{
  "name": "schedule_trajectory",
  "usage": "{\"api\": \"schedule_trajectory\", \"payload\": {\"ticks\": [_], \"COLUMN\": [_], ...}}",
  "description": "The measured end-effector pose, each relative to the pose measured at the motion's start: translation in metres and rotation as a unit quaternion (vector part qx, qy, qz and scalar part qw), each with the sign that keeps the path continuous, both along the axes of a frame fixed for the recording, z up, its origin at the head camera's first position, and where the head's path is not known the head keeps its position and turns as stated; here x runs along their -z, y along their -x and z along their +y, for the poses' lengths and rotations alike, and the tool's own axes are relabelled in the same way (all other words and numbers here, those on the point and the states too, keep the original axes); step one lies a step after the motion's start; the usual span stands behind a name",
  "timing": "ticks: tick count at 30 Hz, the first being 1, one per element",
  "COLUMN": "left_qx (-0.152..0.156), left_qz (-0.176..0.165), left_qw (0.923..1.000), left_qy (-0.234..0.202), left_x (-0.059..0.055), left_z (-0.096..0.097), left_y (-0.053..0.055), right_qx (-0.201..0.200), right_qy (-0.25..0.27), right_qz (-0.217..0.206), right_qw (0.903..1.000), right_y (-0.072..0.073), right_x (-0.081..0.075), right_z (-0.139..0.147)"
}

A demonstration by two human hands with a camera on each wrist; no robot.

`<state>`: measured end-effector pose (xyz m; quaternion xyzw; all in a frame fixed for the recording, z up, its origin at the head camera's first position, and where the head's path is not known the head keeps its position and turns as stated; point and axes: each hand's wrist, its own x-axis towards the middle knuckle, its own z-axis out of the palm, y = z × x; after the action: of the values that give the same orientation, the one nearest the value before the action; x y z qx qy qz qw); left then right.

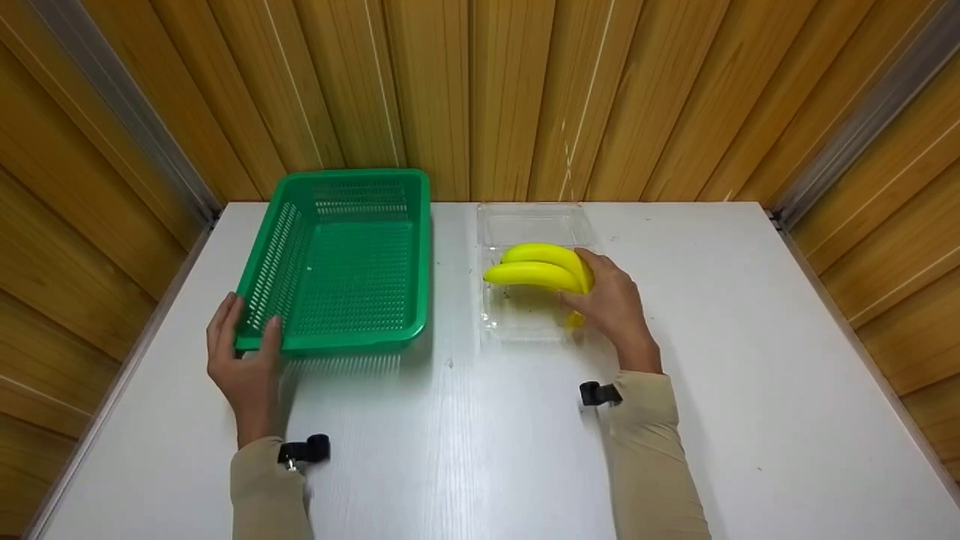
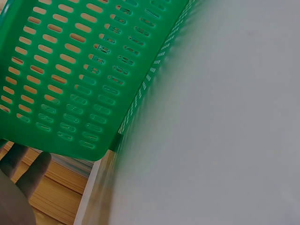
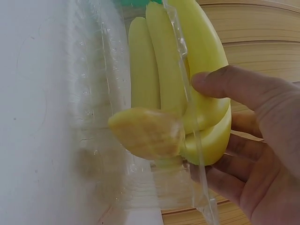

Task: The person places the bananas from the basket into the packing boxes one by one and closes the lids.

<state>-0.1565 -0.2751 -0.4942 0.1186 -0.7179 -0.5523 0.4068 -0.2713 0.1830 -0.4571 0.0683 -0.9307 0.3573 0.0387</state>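
Observation:
A green perforated plastic basket (image 1: pixel 352 341) is at the left of the table, and its near side stands above a patterned shadow. My left hand (image 1: pixel 244 367) grips its near left corner, thumb over the front rim and fingers along the left side. In the left wrist view, fingertips (image 2: pixel 35 173) show just under the basket wall (image 2: pixel 65 79). My right hand (image 1: pixel 611 300) holds a bunch of glossy yellow bananas (image 1: pixel 536 274) by its joined end, over a clear plastic box (image 1: pixel 517 330). The right wrist view shows the bananas (image 3: pixel 206 51) partly through the box's wall, with a stubby yellow-brown end (image 3: pixel 145 133) lower down.
White table (image 1: pixel 450 450) below, backed by wood-look panels (image 1: pixel 510 97) with more at both sides. The box's raised rear part (image 1: pixel 532 225) stands near the back edge. Small black cameras (image 1: pixel 306 448) sit on both wrists.

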Motion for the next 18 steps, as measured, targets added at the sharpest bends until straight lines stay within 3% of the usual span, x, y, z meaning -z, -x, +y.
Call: {"api": "schedule_trajectory", "payload": {"ticks": [7, 18], "left_qx": [0.008, 0.008], "left_qz": [0.018, 0.008], "left_qw": [0.9998, 0.9999], "left_qy": [0.002, -0.005], "left_x": [-0.0001, 0.0], "left_z": [-0.0005, -0.0008], "left_y": [0.0003, 0.001], "right_qx": [-0.004, -0.005], "right_qy": [-0.016, -0.02], "right_qz": [0.02, -0.013], "right_qw": [0.9997, 0.9997], "right_y": [0.0007, 0.0017], "right_x": [-0.0004, -0.0007], "right_z": [-0.0002, -0.0019]}}
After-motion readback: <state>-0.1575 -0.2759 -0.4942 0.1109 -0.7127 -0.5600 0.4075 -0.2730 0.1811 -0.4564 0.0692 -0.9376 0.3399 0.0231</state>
